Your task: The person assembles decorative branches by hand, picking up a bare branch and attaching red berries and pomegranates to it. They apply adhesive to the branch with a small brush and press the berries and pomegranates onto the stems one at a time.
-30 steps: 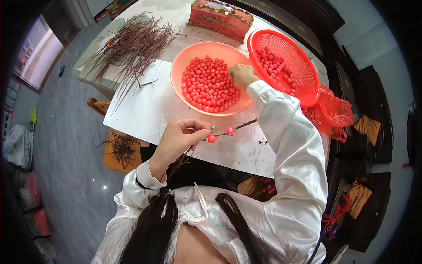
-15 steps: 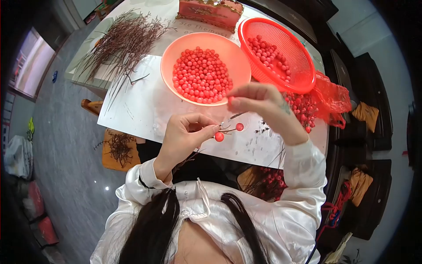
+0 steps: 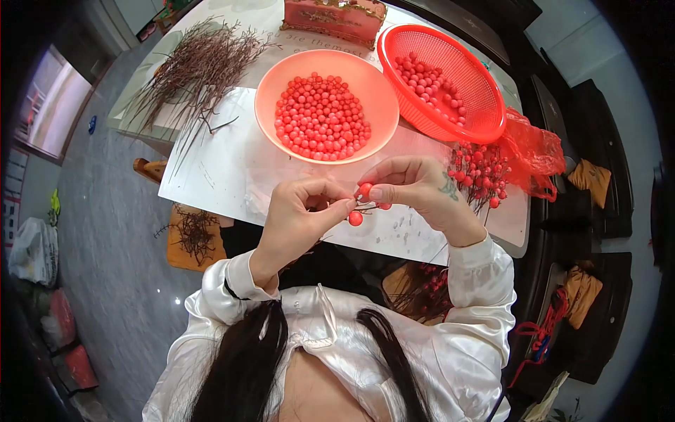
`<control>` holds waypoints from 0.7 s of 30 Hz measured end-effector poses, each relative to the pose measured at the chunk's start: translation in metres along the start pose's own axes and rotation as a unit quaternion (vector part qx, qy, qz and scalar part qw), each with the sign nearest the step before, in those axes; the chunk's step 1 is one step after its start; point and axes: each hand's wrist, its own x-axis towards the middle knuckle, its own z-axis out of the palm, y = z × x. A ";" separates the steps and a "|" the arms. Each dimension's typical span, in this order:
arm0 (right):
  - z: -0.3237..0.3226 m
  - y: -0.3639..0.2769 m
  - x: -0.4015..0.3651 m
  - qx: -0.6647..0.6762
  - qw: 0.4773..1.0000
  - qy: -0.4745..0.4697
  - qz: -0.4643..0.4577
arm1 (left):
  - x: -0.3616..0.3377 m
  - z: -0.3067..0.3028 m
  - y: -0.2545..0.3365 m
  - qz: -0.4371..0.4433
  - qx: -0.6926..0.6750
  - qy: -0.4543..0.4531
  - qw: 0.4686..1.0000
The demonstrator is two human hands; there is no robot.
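Observation:
My left hand [image 3: 302,216] is closed on a thin dark twig [image 3: 367,208], pinched between thumb and forefinger. A red berry [image 3: 356,219] hangs at the twig's lower side, and another shows partly behind my right fingers. My right hand [image 3: 416,195] meets the left at the twig's tip, thumb and forefinger closed on a red berry [image 3: 365,189]. Just beyond both hands stands a pink bowl [image 3: 266,105] of loose red berries [image 3: 323,118]. The twig's lower end is hidden by my left hand.
A red mesh basket [image 3: 485,91] holds more berries. Bare twigs [image 3: 200,63] lie at the table's back left. Berry-covered stems [image 3: 479,172] and a red plastic bag [image 3: 538,155] are at right. A pink ornate box [image 3: 334,20] stands behind. A stool [image 3: 184,246] bears twigs.
My right hand has come down and left with its berry, from beside the bowl's rim to the twig in my left hand. The view has shifted slightly.

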 end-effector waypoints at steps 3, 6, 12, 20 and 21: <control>0.000 0.001 -0.001 0.000 1.000 0.001 -0.002 | 0.000 0.001 0.000 0.002 -0.005 -0.001 1.000; 0.000 0.002 -0.002 -0.004 1.000 0.002 -0.009 | -0.001 0.002 0.002 -0.003 -0.012 -0.001 1.000; 0.003 0.002 -0.002 -0.003 1.000 0.010 -0.012 | -0.002 0.002 0.002 -0.003 -0.014 0.012 1.000; 0.003 0.004 0.000 0.010 1.000 0.007 -0.012 | -0.003 0.000 0.010 -0.019 -0.030 0.003 0.999; 0.003 0.005 0.000 0.007 1.000 0.008 -0.013 | -0.004 0.000 0.011 -0.020 -0.031 0.000 0.999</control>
